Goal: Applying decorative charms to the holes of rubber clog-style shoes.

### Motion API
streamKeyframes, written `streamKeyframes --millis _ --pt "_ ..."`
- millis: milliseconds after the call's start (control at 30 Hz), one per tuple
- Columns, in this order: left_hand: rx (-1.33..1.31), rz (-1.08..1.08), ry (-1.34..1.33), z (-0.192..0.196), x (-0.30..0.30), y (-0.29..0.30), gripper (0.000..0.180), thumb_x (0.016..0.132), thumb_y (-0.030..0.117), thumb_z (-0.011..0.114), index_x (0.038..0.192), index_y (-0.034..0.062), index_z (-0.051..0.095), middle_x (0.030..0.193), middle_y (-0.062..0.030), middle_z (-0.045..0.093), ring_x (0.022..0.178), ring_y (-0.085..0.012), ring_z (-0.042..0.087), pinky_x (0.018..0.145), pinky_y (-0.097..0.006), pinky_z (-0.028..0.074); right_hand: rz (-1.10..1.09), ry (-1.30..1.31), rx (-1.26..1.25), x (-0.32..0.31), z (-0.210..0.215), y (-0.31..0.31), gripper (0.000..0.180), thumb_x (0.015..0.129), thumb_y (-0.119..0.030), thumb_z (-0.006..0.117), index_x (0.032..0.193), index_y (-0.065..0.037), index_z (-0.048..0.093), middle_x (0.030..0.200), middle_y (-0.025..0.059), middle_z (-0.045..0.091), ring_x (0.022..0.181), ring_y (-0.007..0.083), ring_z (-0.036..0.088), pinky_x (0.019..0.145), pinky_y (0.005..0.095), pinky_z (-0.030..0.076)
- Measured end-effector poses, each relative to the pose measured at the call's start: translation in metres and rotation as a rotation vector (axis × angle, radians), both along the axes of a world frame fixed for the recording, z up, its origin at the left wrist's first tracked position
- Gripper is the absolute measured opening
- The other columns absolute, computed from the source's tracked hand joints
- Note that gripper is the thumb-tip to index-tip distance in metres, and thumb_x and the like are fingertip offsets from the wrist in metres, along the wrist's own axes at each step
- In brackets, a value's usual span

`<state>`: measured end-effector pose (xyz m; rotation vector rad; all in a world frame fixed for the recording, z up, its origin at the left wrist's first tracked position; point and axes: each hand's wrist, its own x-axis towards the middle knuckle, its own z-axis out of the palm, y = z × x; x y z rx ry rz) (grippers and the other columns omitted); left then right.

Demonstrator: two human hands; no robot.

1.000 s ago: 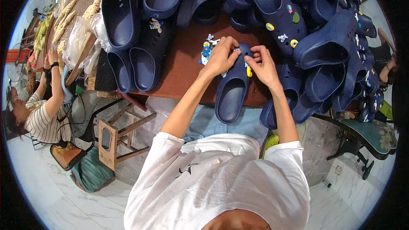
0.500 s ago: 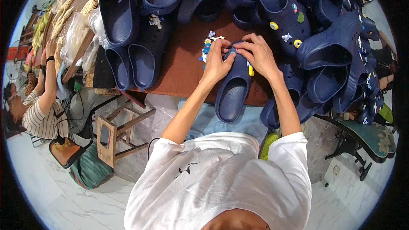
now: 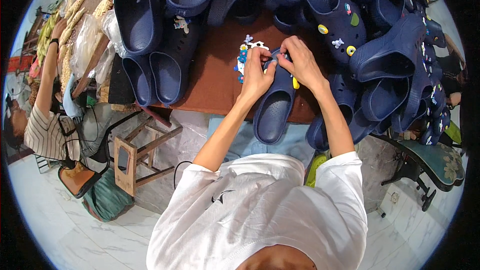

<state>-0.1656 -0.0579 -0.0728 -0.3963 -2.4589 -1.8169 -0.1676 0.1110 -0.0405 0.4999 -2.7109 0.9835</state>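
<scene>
A dark navy clog [image 3: 274, 112] lies in front of me, its toe pointing away and its heel toward my body. My left hand [image 3: 257, 74] is closed on the left side of its toe, the fingers curled over the upper. At the right side of the toe, my right hand [image 3: 301, 62] is bent in a pinch; whatever its fingertips hold is hidden. A yellow charm [image 3: 295, 83] sits on the clog's right side below my right hand. Left of the toe, a small pile of colourful shoe charms [image 3: 242, 65] lies on the brown cloth [image 3: 215, 82].
Navy clogs [image 3: 137, 15] line the far left of the table; more, many with charms, are heaped at the right [image 3: 385, 60]. A wooden stool [image 3: 132, 162] and a green chair [image 3: 432, 162] stand beside me. At left, a person in a striped shirt [image 3: 52, 132] reaches over another table.
My right hand has shifted slightly, its fingers lifting a little farther away over the clog's toe. The left hand stays nearly in place. The person at left has stretched an arm farther out.
</scene>
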Motion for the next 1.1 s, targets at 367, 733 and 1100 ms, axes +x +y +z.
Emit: streamKeyframes --millis 367,733,1100 --pt "-0.025 0.014 0.024 0.0 0.001 0.0 0.025 0.081 0.005 0.072 0.101 0.0 0.058 0.099 -0.0137 0.059 0.088 -0.0244 0.062 0.08 -0.035 0.051 -0.127 0.12 0.134 0.005 0.009 -0.011 0.024 0.078 -0.013 0.071 0.091 -0.004 0.053 0.088 0.0136 0.056 0.086 0.0341 0.059 0.072 0.0438 0.05" --pt "-0.005 0.022 0.032 0.001 0.002 0.0 0.025 0.08 0.005 0.072 0.101 0.0005 0.059 0.098 -0.0141 0.059 0.088 -0.025 0.063 0.08 -0.035 0.052 -0.257 -0.022 0.311 0.003 0.0 -0.012 0.021 0.082 -0.024 0.063 0.079 -0.004 0.064 0.081 0.0146 0.065 0.073 0.0368 0.066 0.064 0.0462 0.053" --pt "-0.047 -0.031 0.086 0.0 -0.001 -0.003 0.026 0.082 0.009 0.073 0.105 0.0009 0.064 0.103 -0.0132 0.06 0.09 -0.0238 0.063 0.082 -0.035 0.052 -0.475 -0.265 -0.343 -0.002 -0.023 0.013 0.034 0.098 -0.029 0.047 0.082 -0.001 0.059 0.074 0.0189 0.062 0.074 0.0377 0.064 0.066 0.0446 0.047"
